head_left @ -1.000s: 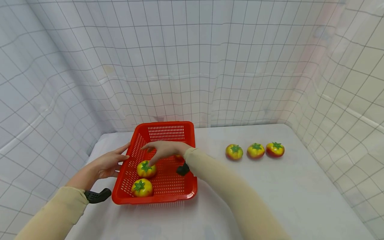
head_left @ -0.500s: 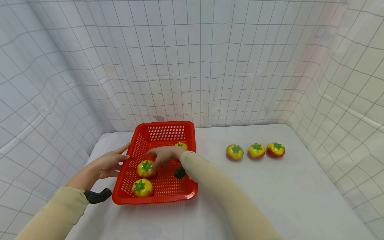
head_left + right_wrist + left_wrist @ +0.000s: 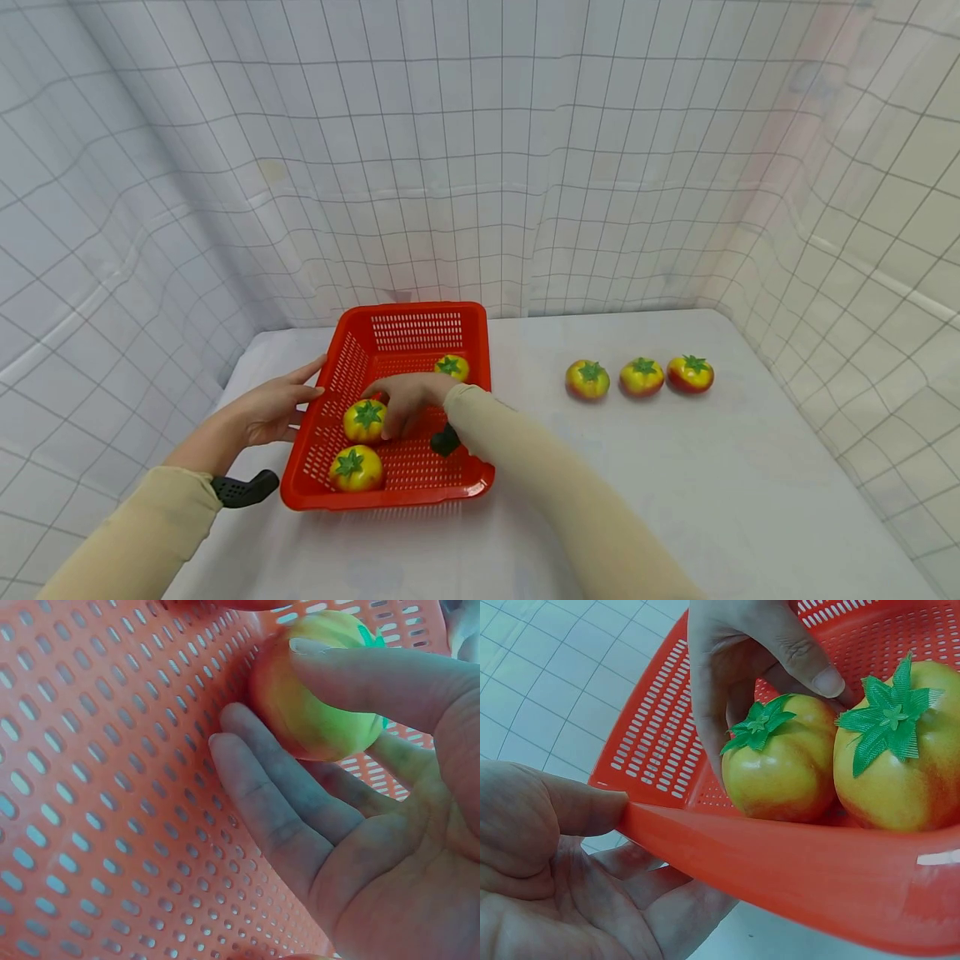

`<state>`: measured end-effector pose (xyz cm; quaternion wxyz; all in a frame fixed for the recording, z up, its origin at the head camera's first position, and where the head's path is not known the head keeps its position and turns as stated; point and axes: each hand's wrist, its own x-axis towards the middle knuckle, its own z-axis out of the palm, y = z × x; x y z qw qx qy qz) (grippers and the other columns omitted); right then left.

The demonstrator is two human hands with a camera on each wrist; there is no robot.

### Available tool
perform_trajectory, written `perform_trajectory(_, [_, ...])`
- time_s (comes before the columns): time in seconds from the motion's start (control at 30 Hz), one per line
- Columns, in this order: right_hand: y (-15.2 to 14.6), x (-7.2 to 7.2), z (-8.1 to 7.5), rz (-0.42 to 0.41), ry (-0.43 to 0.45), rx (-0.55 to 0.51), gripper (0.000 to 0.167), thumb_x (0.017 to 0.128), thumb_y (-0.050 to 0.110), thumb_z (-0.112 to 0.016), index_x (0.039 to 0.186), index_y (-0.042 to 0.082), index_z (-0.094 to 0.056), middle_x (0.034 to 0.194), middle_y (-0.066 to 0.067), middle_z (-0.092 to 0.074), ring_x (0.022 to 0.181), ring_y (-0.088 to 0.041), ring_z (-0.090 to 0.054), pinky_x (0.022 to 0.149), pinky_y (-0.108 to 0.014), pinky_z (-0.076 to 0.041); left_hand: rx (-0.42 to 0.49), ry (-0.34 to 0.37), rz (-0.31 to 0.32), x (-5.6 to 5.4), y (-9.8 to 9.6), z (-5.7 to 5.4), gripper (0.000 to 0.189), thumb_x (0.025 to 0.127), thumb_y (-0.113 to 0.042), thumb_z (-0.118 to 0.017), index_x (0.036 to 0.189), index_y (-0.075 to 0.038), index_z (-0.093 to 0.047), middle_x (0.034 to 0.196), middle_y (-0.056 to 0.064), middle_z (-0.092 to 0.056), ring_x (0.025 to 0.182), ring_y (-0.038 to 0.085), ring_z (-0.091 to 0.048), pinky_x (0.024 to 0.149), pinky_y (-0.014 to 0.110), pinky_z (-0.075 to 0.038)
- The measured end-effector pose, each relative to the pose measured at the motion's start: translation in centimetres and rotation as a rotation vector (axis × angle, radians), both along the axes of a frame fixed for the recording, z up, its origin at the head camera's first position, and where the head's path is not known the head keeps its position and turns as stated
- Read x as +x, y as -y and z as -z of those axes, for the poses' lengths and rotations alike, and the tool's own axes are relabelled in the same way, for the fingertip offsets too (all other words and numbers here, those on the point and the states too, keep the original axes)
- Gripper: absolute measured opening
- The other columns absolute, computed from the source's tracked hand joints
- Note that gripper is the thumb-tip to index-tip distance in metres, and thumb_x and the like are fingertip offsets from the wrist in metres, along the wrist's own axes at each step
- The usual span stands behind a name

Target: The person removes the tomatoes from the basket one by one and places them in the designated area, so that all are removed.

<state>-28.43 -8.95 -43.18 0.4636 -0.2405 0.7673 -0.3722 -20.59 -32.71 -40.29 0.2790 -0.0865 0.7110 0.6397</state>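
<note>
A red plastic basket (image 3: 390,500) with slotted walls stands on the table, holding 3 yellow-red artificial tomatoes with green leafy tops. My left hand (image 3: 273,410) holds the basket's left side, thumb at the rim (image 3: 705,832) and fingers spread below it. Inside the basket, my right hand (image 3: 408,398) has its thumb and fingers around the middle-left tomato (image 3: 363,422). The right wrist view shows the thumb lying across that tomato (image 3: 300,712), with some fingers partly hidden behind it. Nearer the front lies another tomato (image 3: 356,469), and a third tomato (image 3: 452,366) sits at the back right.
On the right of the white table (image 3: 675,483) are 3 more tomatoes in a row: a left one (image 3: 587,380), a middle one (image 3: 641,377) and a right one (image 3: 690,374). White grid-patterned curtains (image 3: 480,167) surround the table on the back and sides.
My right hand has come down from above the middle-left tomato and closed around it. The back-right tomato, mostly covered earlier by that hand, now shows. The left hand has stayed put.
</note>
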Motion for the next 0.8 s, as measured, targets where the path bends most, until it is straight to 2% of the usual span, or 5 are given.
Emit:
perform_trajectory(0.3, [0.26, 0.12, 0.25, 0.017, 0.030, -0.008, 0.069, 0.086, -0.004, -0.079, 0.144, 0.026, -0.056, 0.118, -0.004, -0.057, 0.101, -0.023, -0.063, 0.083, -0.040, -0.061, -0.005, -0.003, -0.009, 0.17, -0.17, -0.11, 0.075, 0.111, -0.019, -0.042, 0.162, -0.035, 0.010, 0.161, 0.032, -0.021, 0.117, 0.041, -0.064, 0.091, 0.059, -0.054])
perform_trajectory(0.8, [0.45, 0.24, 0.42, 0.002, 0.002, -0.005, 0.072, 0.087, -0.002, -0.078, 0.146, 0.031, -0.054, 0.121, -0.002, -0.055, 0.105, -0.023, -0.058, 0.086, -0.040, -0.060, 0.001, 0.000, -0.003, 0.23, -0.21, -0.20, 0.074, 0.111, -0.019, -0.041, 0.162, -0.034, 0.010, 0.162, 0.032, -0.020, 0.119, 0.042, -0.063, 0.091, 0.060, -0.054])
